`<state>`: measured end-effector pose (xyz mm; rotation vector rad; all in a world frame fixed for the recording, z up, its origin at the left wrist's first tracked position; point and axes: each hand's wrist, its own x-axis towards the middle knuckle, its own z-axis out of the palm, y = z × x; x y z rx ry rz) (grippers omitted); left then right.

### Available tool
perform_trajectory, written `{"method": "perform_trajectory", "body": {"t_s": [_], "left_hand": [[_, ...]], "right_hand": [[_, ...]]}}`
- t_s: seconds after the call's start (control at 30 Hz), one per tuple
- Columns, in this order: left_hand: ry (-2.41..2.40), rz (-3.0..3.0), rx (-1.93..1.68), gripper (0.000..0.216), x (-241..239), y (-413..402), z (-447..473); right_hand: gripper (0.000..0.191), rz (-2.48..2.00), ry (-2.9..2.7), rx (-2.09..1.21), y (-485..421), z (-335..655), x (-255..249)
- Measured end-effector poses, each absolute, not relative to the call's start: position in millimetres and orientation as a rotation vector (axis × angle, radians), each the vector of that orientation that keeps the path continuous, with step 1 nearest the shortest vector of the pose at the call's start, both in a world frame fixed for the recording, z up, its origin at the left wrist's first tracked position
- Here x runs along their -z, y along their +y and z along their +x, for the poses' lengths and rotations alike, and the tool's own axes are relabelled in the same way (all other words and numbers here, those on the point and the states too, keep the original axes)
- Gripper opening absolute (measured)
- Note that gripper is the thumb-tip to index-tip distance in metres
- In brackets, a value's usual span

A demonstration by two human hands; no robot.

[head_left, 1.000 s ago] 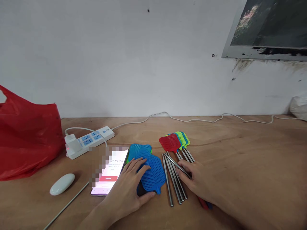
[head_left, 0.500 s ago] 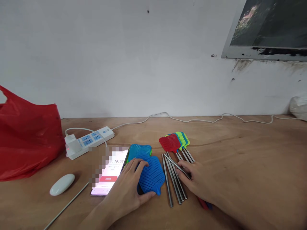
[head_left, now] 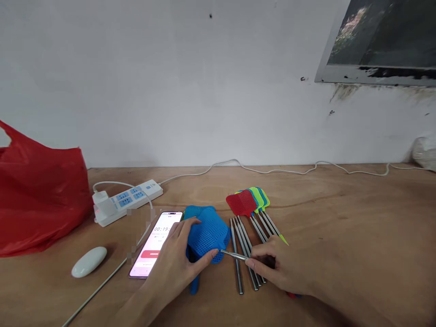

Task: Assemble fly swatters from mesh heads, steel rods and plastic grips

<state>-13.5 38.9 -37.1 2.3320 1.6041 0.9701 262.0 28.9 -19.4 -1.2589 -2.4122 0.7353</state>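
My left hand point(head_left: 177, 263) grips a blue mesh swatter head point(head_left: 207, 235), lifted and tilted off a small stack of blue heads point(head_left: 195, 211). My right hand point(head_left: 275, 268) pinches a thin metal rod point(head_left: 233, 255) whose tip points at the lower edge of the held blue head, right by my left thumb. Beneath my right hand lie several loose metal rods point(head_left: 240, 254) side by side. Just behind them sit assembled swatters with red point(head_left: 241, 203), blue and green heads point(head_left: 259, 196), fanned out.
A lit phone point(head_left: 155, 245) lies left of my left hand. A white power strip point(head_left: 126, 200), a white oval object point(head_left: 88, 262), a long thin rod point(head_left: 91, 295) and a red plastic bag point(head_left: 37, 195) occupy the left of the wooden table point(head_left: 340, 218). A white cable point(head_left: 306, 170) runs along the wall.
My left hand has lifted and tilted the top blue head off the stack. My right hand has picked one rod from the pile and swung its tip leftward to the head.
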Motion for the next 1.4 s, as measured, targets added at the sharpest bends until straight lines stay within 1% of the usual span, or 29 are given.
{"method": "perform_trajectory", "body": {"t_s": [0.2,0.37,0.63,0.8,0.97,1.4], "left_hand": [[1.642,2.316,-0.942,0.055,34.2,39.3,-13.2],[1.658,2.312,-1.001,0.054,34.2,39.1,-13.9],[1.681,2.318,-1.004,0.052,32.7,38.7,-13.5],[1.67,2.386,-0.99,0.048,32.3,38.5,-13.2],[1.69,2.443,-1.009,0.048,36.2,39.3,-13.6],[1.68,2.501,-1.0,0.047,38.0,39.2,-12.3]], "right_hand": [[0.046,-1.274,-2.393,-0.733,31.3,261.4,21.7],[0.048,-1.32,-2.381,-0.636,32.1,264.3,26.2],[0.048,-1.333,-2.39,-0.576,31.9,263.7,27.1],[0.049,-1.363,-2.392,-0.565,32.5,262.8,26.7],[0.048,-1.361,-2.412,-0.597,31.0,262.4,23.8],[0.049,-1.401,-2.437,-0.547,29.8,259.0,18.8]]}}
